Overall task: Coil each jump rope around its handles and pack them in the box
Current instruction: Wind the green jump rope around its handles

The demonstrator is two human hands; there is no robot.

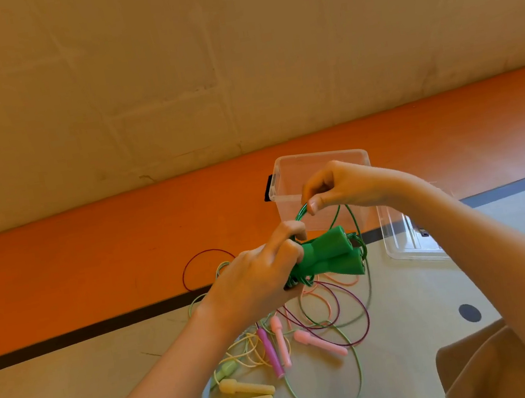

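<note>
Head view: green rope half coiled, box just beyond the hands

Head view, the only one. The left hand [259, 276] is clenched round the near end of the two green handles [329, 257], held side by side as one bundle. Their long axis runs roughly from 8 o'clock to 2 o'clock, with the free ends pointing toward 2 o'clock. Several turns of green rope [357, 229] already lie along the bundle.

The right hand [337, 187] sits just above and beyond the handles, at about 1 o'clock from the left hand. Its thumb and fingers pinch a loop of the same rope, and from there the slack drops down past the handle ends to the floor [423, 304], trailing off toward 6 o'clock.

The clear box [285, 175] stands open on the floor directly behind the right hand, at 12 o'clock from the handles; the right hand is the nearer of the two to it. A clear lid [407, 245] lies at 3 o'clock from the bundle.

On the floor below the hands, at 6 o'clock, the other ropes lie tangled and uncoiled: pink handles [320, 342], a purple handle [270, 354], yellow handles [246, 395].

My judgement: winding continues crosswise over the handles' long axis, fed by the right hand, before the short carry forward to the box.
</note>
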